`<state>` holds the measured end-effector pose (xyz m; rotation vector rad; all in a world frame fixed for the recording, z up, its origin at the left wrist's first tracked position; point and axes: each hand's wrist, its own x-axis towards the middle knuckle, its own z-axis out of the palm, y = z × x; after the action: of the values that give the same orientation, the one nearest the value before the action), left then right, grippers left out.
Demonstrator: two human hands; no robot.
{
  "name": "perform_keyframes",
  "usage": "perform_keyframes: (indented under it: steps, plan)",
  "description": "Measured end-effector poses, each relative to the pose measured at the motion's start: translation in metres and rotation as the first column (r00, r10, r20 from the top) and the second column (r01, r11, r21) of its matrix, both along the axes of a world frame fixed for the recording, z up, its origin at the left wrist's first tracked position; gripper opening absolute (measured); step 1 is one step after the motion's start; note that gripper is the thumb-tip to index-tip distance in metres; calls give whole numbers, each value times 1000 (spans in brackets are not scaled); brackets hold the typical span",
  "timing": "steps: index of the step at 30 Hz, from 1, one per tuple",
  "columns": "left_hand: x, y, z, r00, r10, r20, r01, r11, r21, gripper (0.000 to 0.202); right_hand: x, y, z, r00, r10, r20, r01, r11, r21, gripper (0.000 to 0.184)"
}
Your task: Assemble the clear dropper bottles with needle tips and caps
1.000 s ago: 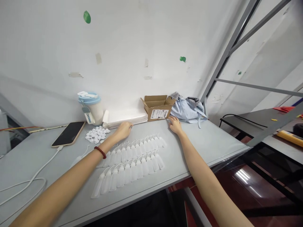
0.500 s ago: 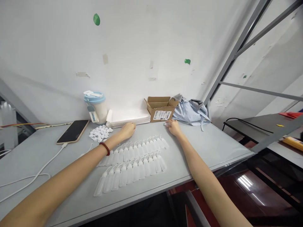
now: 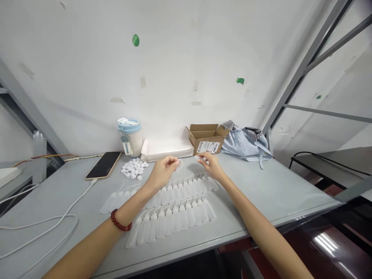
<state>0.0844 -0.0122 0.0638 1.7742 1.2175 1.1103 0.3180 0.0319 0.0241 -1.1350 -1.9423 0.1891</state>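
Observation:
My left hand [image 3: 163, 171] is raised over the back row, its thumb and fingers pinched on a thin whitish loop [image 3: 180, 165]. Opposite it, my right hand [image 3: 211, 166] pinches a small whitish piece [image 3: 198, 157] whose kind I cannot make out. Below both hands lie two rows of flat, translucent white plastic sleeves with thin cord loops: a back row [image 3: 186, 189] and a front row [image 3: 174, 221]. My left forearm covers part of the back row, and several more sleeves [image 3: 116, 199] show left of it. A pile of small white pieces [image 3: 133, 168] sits beyond my left wrist.
Along the wall stand a blue-lidded cup [image 3: 130, 139], a stack of white sheets [image 3: 168, 150], an open cardboard box [image 3: 207, 141] and a light blue cloth bag [image 3: 244, 145]. A phone [image 3: 104, 165] with a white cable [image 3: 69, 207] lies at left on the grey table [image 3: 261, 193].
Both hands have lifted from the table's back part and come nearer me. A thin loop now shows in my left fingers. The camera view has shifted, and more sleeves show at left.

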Motion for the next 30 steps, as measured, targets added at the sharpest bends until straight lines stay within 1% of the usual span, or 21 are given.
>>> perform_keyframes:
  steps: [3, 7, 11, 13, 16, 23, 26, 30]
  plan:
    - [-6, -15, -6, 988, 29, 155, -11, 993, -120, 28, -14, -13, 5, 998, 69, -7, -69, 997, -23, 12]
    - [-9, -23, -11, 955, 69, 289, 0, 973, -230, 32, -37, -34, 12, 984, 177, -34, -178, 982, -67, 14]
    - [-5, -26, -7, 932, 87, 351, 13, 962, -271, 27, -51, -50, 19, 939, 290, -187, -325, 924, -202, 20]
    - [-3, -28, -6, 927, 91, 364, 17, 959, -282, 25, -52, -53, 21, 925, 307, -224, -360, 897, -256, 24]
    - [-1, -30, -8, 926, 83, 368, 30, 956, -292, 24, -50, -54, 22, 920, 311, -238, -376, 874, -308, 27]
    - [1, -30, -10, 940, 59, 336, 39, 959, -279, 23, -50, -56, 25, 898, 330, -291, -422, 834, -355, 31]
    - [1, -31, -7, 952, 27, 304, 56, 964, -261, 21, -52, -57, 26, 879, 354, -321, -460, 806, -372, 29]
    - [-4, -30, 0, 972, -17, 235, 70, 973, -219, 21, -53, -58, 27, 836, 363, -412, -520, 764, -382, 24]
